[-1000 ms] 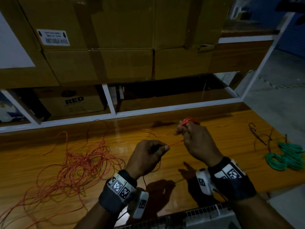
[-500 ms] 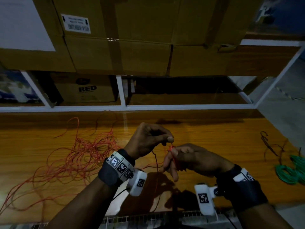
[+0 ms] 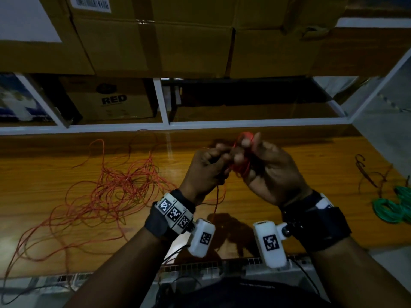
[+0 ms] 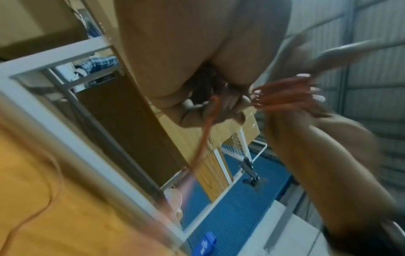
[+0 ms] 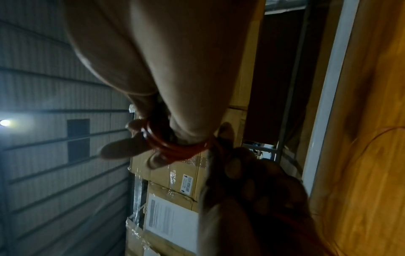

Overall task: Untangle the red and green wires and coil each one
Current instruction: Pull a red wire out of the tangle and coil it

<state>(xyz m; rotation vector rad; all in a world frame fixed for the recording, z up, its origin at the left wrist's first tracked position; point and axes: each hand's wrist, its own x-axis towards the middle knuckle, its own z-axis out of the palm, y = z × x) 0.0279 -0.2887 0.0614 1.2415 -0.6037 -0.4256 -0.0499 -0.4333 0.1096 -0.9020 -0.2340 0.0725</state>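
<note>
Both hands (image 3: 242, 165) wind red wire (image 3: 115, 192) beside cardboard boxes (image 3: 155, 38).

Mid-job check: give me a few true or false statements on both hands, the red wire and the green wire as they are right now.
1. The right hand has red wire loops wound round its fingers. True.
2. The left hand rests flat on the table. False: it is raised, pinching the red wire beside the right hand.
3. The green wire lies coiled at the table's right edge. True.
4. All the red wire is coiled. False: a loose red tangle lies on the table's left.
</note>
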